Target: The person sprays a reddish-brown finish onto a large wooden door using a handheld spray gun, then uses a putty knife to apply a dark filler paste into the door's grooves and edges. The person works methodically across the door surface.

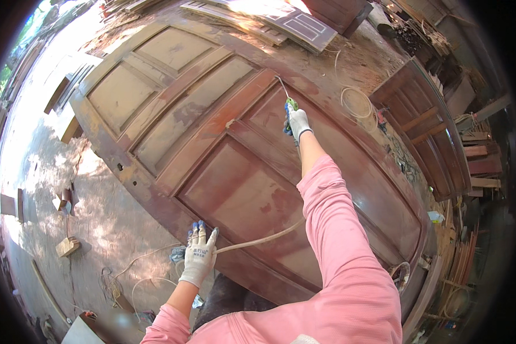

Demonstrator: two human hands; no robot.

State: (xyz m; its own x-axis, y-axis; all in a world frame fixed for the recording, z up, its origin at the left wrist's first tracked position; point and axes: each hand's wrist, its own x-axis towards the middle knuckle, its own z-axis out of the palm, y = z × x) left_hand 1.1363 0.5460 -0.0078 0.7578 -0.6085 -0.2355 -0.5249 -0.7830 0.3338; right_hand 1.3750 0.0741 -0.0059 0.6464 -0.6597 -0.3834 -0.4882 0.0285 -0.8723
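Note:
A large panelled wooden door [252,183] lies before me, its brown-red finish patchy and its far-left panels paler tan. Gloved in white with blue fingertips, my right hand [299,121] is closed round a green-handled air blow gun [291,104]. The gun's thin metal nozzle points away over the far red-brown part of the door. My left hand [199,252], in a similar glove, rests at the door's near edge with its fingers stretched out. A beige hose [264,238] crosses the door and meets this hand; whether it passes under the palm is hidden.
Another panelled door [424,126] leans at the right beside stacked timber. More door panels [298,26] lie at the back. A coiled hose [356,102] is on the ground beyond the door. Wood blocks [68,246] and thin cords lie on the floor at left.

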